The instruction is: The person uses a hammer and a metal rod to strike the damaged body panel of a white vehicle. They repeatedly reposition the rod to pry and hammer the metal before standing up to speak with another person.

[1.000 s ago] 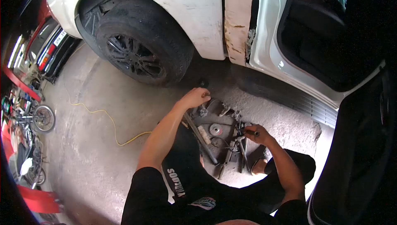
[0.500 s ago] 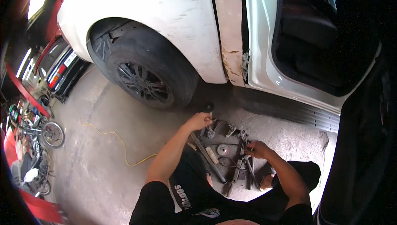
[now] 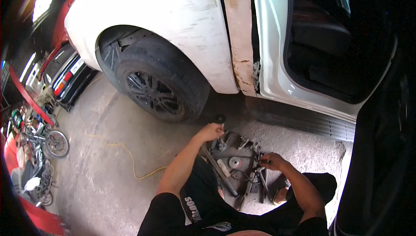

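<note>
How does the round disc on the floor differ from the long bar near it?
The disc is round and compact; the bar is long and straight. The disc looks pale and silvery, the bar darker grey. The disc lies clear of the left hand; the bar's far end lies close to it. Both rest on the floor.

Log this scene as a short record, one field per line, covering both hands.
Left hand: fingers bent, near a small round black object; grip contents unclear
Right hand: holding a short dark rod-like piece
Floor between the legs: round silver-grey metal disc, pale oblong block, long dark metal bar
Vehicle: white car body with black tyre, door open
Cord: thin yellow cord, curving across the grey floor
Background: parked motorcycle, dark car with red tail light
</note>
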A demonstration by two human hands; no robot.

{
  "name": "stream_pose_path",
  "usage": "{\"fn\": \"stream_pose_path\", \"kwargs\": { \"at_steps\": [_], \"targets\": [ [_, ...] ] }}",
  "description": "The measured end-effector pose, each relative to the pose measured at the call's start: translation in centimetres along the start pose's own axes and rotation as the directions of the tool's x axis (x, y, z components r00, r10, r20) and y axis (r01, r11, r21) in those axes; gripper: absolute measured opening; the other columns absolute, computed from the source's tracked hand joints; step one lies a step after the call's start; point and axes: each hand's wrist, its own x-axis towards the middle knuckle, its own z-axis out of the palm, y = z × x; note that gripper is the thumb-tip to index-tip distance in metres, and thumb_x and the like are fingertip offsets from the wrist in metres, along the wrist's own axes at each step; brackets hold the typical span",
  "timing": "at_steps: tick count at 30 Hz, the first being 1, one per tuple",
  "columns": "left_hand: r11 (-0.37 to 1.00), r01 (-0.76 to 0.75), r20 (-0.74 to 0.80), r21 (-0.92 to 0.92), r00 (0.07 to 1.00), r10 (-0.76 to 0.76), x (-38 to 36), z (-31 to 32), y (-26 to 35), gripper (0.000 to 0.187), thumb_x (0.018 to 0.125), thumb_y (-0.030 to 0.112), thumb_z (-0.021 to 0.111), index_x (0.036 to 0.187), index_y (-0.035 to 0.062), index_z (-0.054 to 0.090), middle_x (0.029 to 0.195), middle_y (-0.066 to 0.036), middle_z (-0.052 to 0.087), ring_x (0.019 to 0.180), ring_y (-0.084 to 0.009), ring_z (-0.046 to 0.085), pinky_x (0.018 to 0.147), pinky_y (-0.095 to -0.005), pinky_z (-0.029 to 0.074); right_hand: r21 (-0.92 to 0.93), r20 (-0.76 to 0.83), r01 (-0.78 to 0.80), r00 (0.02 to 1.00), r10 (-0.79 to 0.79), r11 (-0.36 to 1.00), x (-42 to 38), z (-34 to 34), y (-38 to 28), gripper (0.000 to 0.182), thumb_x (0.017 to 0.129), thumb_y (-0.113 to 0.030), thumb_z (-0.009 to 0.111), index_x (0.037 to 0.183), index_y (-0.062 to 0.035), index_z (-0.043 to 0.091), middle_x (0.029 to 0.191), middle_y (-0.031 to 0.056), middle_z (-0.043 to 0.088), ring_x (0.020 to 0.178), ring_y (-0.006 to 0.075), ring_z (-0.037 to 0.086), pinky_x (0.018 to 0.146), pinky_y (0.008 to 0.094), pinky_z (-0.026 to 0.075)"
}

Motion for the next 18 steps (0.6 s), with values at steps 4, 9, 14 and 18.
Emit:
{"fn": "stream_pose_path", "kwargs": {
  "at_steps": [4,9,14,18],
  "targets": [
    [0.999,0.027,-0.020,0.019,0.999,-0.026,-0.4,-0.3,0.9,0.028,0.091,0.023,0.069,0.110,0.0023,0.071,0.092,-0.015,0.075,0.085,-0.0242,0.073,0.078,-0.0376,0.055,0.000,-0.029,0.029,0.999,-0.029,1.000,-0.3,-0.6,-0.8,0.030,0.088,-0.034,0.071,0.110,-0.0134,0.073,0.100,0.0140,0.073,0.095,0.0340,0.069,0.082,0.0429,0.055],
    [0.991,0.120,0.023,-0.056,0.993,-0.119,-0.3,-0.5,2.2,0.030,0.091,0.023,0.069,0.113,0.0017,0.070,0.097,-0.015,0.075,0.087,-0.0253,0.073,0.080,-0.0385,0.055,0.114,0.056,0.035,0.998,-0.041,0.993,-0.1,-1.5,-1.6,0.026,0.086,-0.030,0.073,0.103,-0.0106,0.073,0.097,0.0153,0.073,0.087,0.0370,0.070,0.077,0.0451,0.056],
    [0.996,0.086,0.028,0.028,0.996,-0.087,0.2,-0.4,2.5,0.032,0.092,0.023,0.069,0.117,0.0022,0.070,0.099,-0.015,0.075,0.088,-0.0252,0.073,0.081,-0.0378,0.055,-0.004,0.030,-0.002,1.000,0.002,1.000,-0.1,-1.2,-2.3,0.025,0.085,-0.029,0.073,0.101,-0.0093,0.071,0.096,0.0155,0.072,0.090,0.0368,0.070,0.078,0.0475,0.055],
    [0.994,0.105,0.043,0.023,0.993,-0.106,0.5,-0.2,2.2,0.036,0.092,0.023,0.069,0.122,0.0043,0.069,0.101,-0.015,0.076,0.092,-0.0257,0.073,0.084,-0.0370,0.055,-0.058,0.069,-0.007,0.998,0.011,0.998,0.1,-0.7,-1.8,0.027,0.086,-0.033,0.071,0.105,-0.0137,0.071,0.097,0.0125,0.073,0.091,0.0359,0.069,0.080,0.0475,0.055]
  ]
}}
